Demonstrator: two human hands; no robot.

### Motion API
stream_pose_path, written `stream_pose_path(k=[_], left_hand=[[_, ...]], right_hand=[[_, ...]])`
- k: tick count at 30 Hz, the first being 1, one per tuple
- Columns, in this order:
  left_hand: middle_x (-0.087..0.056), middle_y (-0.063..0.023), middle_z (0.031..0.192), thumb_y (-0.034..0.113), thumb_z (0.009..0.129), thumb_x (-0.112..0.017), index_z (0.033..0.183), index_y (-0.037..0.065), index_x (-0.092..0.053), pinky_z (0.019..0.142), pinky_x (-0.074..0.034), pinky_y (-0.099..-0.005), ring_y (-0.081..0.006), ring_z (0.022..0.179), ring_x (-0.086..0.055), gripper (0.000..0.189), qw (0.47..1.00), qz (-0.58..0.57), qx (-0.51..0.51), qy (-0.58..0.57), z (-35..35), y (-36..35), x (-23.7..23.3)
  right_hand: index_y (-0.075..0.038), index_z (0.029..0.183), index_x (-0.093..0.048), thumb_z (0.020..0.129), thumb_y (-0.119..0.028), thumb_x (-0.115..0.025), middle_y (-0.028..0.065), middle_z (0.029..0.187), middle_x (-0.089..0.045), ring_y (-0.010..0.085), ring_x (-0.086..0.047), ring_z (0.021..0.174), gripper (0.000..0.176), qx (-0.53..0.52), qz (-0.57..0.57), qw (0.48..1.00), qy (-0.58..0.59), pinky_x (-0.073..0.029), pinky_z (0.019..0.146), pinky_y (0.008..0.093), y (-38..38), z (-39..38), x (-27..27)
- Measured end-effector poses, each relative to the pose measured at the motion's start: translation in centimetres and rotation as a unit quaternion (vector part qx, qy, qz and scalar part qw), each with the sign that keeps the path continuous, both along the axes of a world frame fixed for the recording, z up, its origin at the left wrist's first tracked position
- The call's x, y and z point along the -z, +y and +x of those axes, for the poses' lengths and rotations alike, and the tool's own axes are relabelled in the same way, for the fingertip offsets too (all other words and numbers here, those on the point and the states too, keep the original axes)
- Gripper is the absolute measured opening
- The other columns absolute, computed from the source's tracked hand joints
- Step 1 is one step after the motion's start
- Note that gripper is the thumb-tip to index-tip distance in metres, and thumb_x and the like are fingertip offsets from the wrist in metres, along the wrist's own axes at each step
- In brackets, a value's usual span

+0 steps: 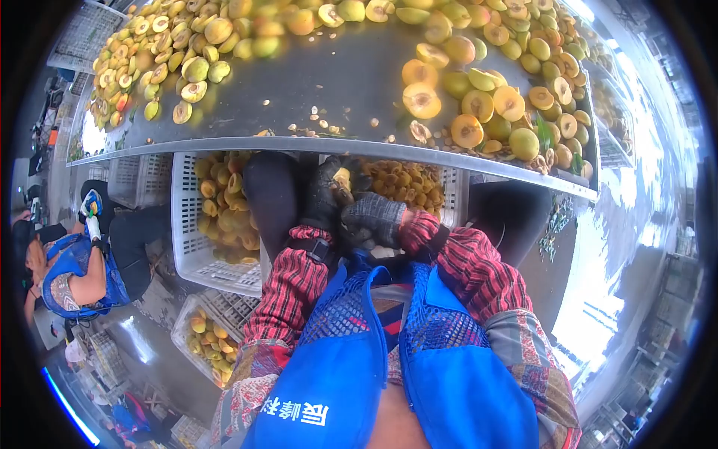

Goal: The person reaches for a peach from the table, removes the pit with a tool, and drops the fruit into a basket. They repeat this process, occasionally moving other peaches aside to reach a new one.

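My left hand, in a dark glove, is closed around a yellow peach piece just below the table edge. My right hand, in a grey knit glove, is curled beside it, its fingers close to the fruit. Whether it grips a tool is hidden. Beyond my hands, between my knees, a crate of cut peaches sits partly under the table. To the left, a white crate holds more peach pieces.
The metal table carries heaps of halved peaches and scattered pits; its raised edge runs above my hands. Another crate of fruit stands lower left. A co-worker in a blue vest sits at far left.
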State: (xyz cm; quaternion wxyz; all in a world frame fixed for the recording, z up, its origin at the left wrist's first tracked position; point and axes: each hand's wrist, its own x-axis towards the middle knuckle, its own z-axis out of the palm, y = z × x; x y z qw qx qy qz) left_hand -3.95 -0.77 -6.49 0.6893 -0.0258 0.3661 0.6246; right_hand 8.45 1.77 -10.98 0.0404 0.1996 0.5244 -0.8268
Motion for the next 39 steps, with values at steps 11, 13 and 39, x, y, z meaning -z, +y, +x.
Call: stream_pose_path(k=[11, 13, 39], left_hand=[[-0.055, -0.0047, 0.082, 0.021, 0.085, -0.04, 0.097, 0.0, -0.053, 0.06, -0.044, -0.024, -0.0127, 0.069, -0.052, 0.027, 0.901, 0.115, 0.106, 0.405, -0.5, -0.7, 3.0], [-0.057, -0.006, 0.09, 0.022, 0.09, -0.036, 0.105, 0.002, -0.05, 0.065, -0.048, -0.0226, -0.0133, 0.075, -0.055, 0.029, 0.795, 0.128, 0.148, 0.573, -1.0, -0.7, 3.4], [-0.051, -0.0021, 0.065, 0.016, 0.085, -0.042, 0.081, 0.002, -0.055, 0.054, -0.041, -0.025, -0.0115, 0.058, -0.049, 0.02, 0.901, 0.108, 0.075, 0.414, 0.1, -1.4, 2.8]], right_hand=[[-0.009, 0.058, -0.061, 0.049, -0.013, -0.063, 0.0084, 0.054, -0.056, 0.0264, -0.057, 0.054, 0.009, -0.17, 0.678, 0.702, 0.136, -0.045, 0.05, 0.0333, 1.1, 0.3, -0.3], [-0.009, 0.058, -0.062, 0.049, -0.013, -0.062, 0.0083, 0.054, -0.056, 0.0262, -0.056, 0.054, 0.011, -0.174, 0.697, 0.681, 0.143, -0.045, 0.05, 0.0335, 1.2, 0.2, -1.5], [-0.001, 0.067, -0.055, 0.075, -0.017, -0.05, 0.0044, 0.05, -0.049, 0.0146, -0.047, 0.04, 0.018, 0.054, 0.324, 0.938, 0.108, -0.038, 0.038, 0.0305, -1.8, 2.0, -3.6]])
